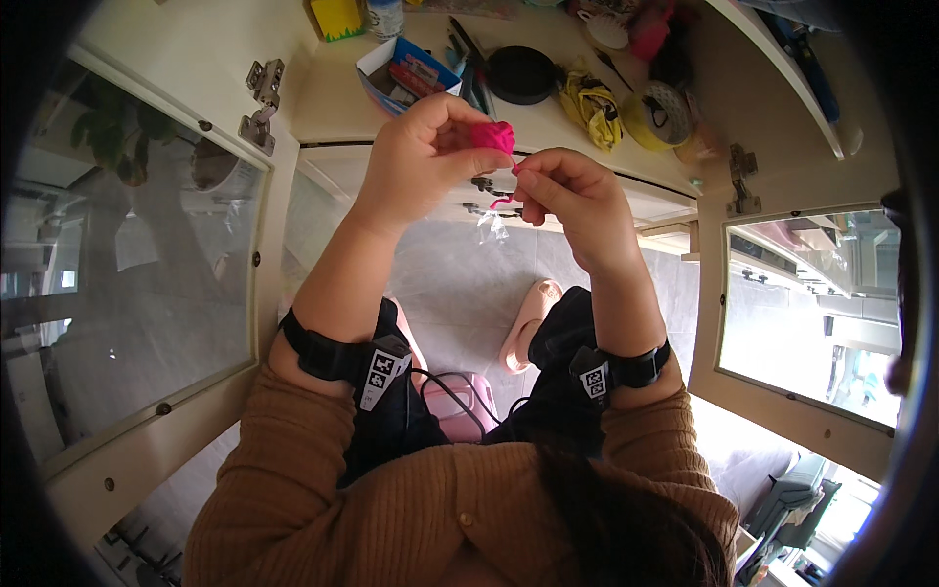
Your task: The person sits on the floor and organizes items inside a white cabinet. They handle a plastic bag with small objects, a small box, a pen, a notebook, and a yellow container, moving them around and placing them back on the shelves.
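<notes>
My left hand grips a small, bright pink crumpled bundle between thumb and fingers; its material is unclear. A thin pink strand trails from the bundle. The thumb and fingertips of my right hand pinch this strand close to the bundle. A scrap of clear plastic film hangs at the strand's lower end. Both hands are raised in front of the cabinet shelf's front edge, above the drawer handles.
On the shelf lie an open box with small packets, a round black pan, a crumpled yellow bag and a tape roll. Open glass-paned doors flank me, left and right. A pink case is below.
</notes>
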A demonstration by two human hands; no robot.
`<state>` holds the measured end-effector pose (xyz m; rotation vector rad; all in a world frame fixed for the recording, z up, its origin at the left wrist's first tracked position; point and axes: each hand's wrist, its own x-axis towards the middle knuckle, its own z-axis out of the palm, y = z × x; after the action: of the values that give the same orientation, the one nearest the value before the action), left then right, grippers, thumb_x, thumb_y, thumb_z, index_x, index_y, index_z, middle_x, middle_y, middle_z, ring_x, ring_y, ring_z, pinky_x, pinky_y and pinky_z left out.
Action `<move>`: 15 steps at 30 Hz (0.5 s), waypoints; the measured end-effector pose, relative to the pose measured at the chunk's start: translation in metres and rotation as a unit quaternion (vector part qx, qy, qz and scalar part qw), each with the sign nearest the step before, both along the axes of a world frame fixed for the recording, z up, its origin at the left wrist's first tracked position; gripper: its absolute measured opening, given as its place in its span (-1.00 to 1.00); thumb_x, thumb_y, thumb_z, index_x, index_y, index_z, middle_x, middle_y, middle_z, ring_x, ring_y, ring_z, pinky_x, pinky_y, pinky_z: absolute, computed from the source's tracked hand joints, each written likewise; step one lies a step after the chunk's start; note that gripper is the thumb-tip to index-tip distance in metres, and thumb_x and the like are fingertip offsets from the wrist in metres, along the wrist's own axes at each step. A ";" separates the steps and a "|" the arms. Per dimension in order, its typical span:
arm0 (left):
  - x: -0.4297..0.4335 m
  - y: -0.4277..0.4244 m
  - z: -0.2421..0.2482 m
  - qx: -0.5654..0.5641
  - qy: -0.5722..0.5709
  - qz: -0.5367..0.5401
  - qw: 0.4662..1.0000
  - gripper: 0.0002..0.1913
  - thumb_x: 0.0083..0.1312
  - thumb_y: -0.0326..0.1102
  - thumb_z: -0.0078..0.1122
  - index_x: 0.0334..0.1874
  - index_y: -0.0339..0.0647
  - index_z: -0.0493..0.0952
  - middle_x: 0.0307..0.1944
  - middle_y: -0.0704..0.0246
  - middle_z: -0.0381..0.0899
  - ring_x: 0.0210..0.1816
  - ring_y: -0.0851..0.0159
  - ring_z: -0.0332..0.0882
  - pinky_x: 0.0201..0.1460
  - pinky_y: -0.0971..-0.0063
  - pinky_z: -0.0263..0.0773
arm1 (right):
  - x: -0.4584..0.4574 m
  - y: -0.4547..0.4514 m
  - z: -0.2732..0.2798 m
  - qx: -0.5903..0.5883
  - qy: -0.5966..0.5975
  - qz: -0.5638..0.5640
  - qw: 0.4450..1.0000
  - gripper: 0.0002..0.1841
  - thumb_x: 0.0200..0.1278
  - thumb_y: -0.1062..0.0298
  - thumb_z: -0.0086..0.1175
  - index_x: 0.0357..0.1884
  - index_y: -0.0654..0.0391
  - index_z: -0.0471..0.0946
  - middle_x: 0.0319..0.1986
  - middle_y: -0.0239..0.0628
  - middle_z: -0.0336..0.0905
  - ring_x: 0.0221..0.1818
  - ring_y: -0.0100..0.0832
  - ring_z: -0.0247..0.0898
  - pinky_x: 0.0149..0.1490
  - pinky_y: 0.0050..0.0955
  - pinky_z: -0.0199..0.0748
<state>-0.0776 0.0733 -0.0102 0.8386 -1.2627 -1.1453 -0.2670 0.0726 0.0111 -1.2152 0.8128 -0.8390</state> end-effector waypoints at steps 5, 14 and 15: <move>-0.005 0.001 0.001 0.035 0.088 -0.045 0.995 -0.74 0.06 -0.54 0.31 -0.21 -0.31 0.48 -0.32 0.33 0.59 -0.32 0.47 0.55 -0.31 0.65 0.49 | -0.003 0.001 -0.004 0.015 -0.001 0.020 1.000 -0.85 0.24 0.40 0.08 -0.23 0.26 0.52 -0.45 -0.36 0.52 -0.46 -0.60 0.40 -0.32 -0.64 0.39; -0.002 0.006 0.005 0.146 -0.001 -0.215 0.966 -0.74 0.05 -0.54 0.29 -0.19 -0.28 0.50 -0.36 0.39 0.58 -0.41 0.51 0.47 -0.38 0.67 0.39 | -0.005 -0.007 -0.007 -0.040 0.162 -0.061 0.984 -0.86 0.12 0.47 0.12 -0.29 0.28 0.59 -0.43 -0.34 0.59 -0.42 -0.59 0.43 -0.29 -0.64 0.40; -0.003 0.006 0.005 0.166 -0.047 -0.217 0.961 -0.75 0.05 -0.54 0.29 -0.21 -0.28 0.50 -0.36 0.40 0.58 -0.41 0.50 0.48 -0.38 0.67 0.39 | -0.005 -0.007 -0.007 -0.056 0.150 -0.072 0.984 -0.87 0.11 0.48 0.13 -0.29 0.28 0.59 -0.43 -0.34 0.59 -0.42 -0.60 0.43 -0.29 -0.64 0.40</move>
<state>-0.0807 0.0797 -0.0056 0.8912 -1.3946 -1.7209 -0.2721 0.0653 0.0043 -1.4171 1.1208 -0.8385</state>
